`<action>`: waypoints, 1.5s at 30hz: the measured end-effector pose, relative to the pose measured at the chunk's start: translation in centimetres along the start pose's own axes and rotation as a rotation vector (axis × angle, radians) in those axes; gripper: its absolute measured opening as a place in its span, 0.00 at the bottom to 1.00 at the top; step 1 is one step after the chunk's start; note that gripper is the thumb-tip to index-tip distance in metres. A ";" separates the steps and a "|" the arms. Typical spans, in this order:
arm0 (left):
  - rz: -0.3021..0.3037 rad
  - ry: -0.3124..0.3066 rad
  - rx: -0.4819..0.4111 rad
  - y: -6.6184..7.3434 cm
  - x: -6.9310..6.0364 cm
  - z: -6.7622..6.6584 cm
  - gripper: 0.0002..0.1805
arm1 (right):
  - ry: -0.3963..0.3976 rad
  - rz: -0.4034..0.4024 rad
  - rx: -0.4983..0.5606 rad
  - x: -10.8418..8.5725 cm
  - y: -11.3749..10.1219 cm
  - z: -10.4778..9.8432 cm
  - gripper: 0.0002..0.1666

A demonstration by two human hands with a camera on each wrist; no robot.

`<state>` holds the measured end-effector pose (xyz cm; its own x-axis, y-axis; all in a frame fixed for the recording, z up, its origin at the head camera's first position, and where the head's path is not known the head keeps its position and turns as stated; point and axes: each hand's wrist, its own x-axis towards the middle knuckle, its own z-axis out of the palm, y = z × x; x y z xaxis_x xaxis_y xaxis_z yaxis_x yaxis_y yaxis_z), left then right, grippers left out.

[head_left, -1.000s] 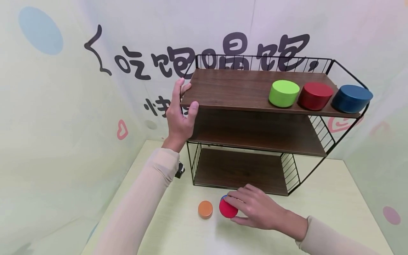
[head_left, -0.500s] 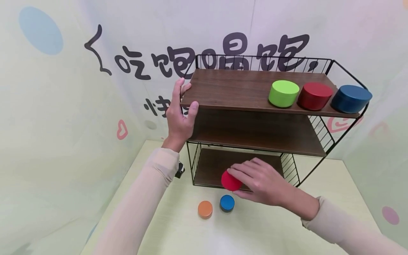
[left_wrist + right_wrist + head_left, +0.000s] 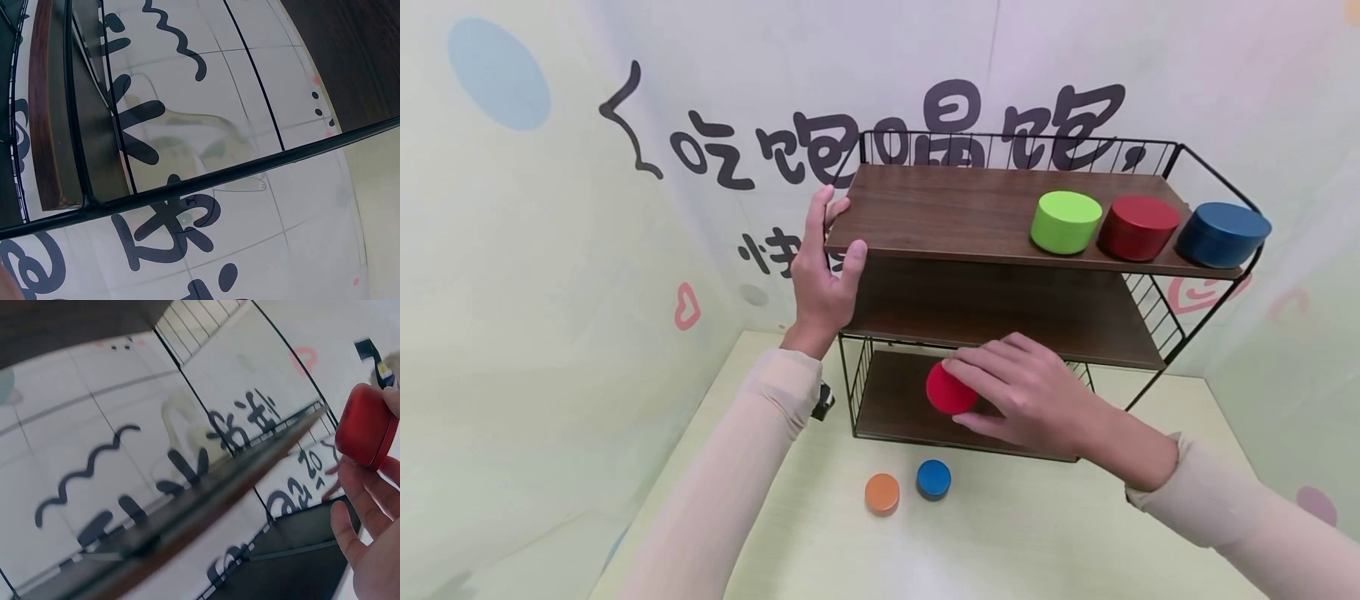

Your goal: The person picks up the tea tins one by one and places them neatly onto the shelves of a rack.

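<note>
In the head view my right hand [image 3: 1037,396] holds a small round red tin [image 3: 951,388] between thumb and fingers, in front of the lowest board of a three-tier shelf rack [image 3: 940,204]. The right wrist view shows the same red tin [image 3: 362,425] with a lid seam, raised off the table. My left hand [image 3: 822,279] grips the rack's upper left side, thumb at the front edge of the top board and fingers along the side. On the table below stand an orange tin [image 3: 882,494] and a blue tin [image 3: 933,479], a small gap apart.
On the right of the top board, a green tin [image 3: 1066,222], a dark red tin [image 3: 1138,227] and a dark blue tin [image 3: 1223,235] stand in a row. Black wire rails [image 3: 1217,175] bound the rack. A small black object [image 3: 823,402] lies left of it.
My right hand has lifted the red tin from beside the blue tin, up to the height of the rack's lower tiers. The blue tin shows fully now. My left hand stays put.
</note>
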<state>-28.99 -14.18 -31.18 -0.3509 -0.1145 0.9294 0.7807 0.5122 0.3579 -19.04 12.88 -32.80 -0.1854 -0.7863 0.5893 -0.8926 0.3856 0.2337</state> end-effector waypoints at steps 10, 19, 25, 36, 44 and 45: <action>-0.007 -0.002 -0.002 0.0 0.0 0.0 0.34 | 0.075 -0.036 -0.041 2.1 1.7 -3.0 0.43; -0.008 -0.003 -0.005 0.0 -0.1 0.0 0.35 | 0.107 -0.055 -0.084 3.4 2.8 -5.6 0.38; -0.002 -0.009 -0.015 0.0 0.1 0.2 0.34 | 0.172 -0.048 -0.101 4.0 3.8 -7.0 0.34; -0.005 -0.005 -0.003 -0.1 0.0 0.1 0.34 | 0.230 0.015 -0.103 5.7 5.9 -8.6 0.35; -0.011 -0.002 0.000 -0.1 -0.1 -0.1 0.35 | 0.198 0.093 -0.130 6.2 7.1 -9.4 0.34; -0.010 -0.001 -0.001 -0.1 -0.1 -0.1 0.35 | 0.192 0.107 -0.132 6.3 7.2 -9.4 0.35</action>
<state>-28.97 -14.29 -31.25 -0.3594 -0.1184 0.9256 0.7777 0.5102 0.3672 -22.76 15.24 -20.15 -0.1835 -0.6361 0.7495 -0.8080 0.5318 0.2536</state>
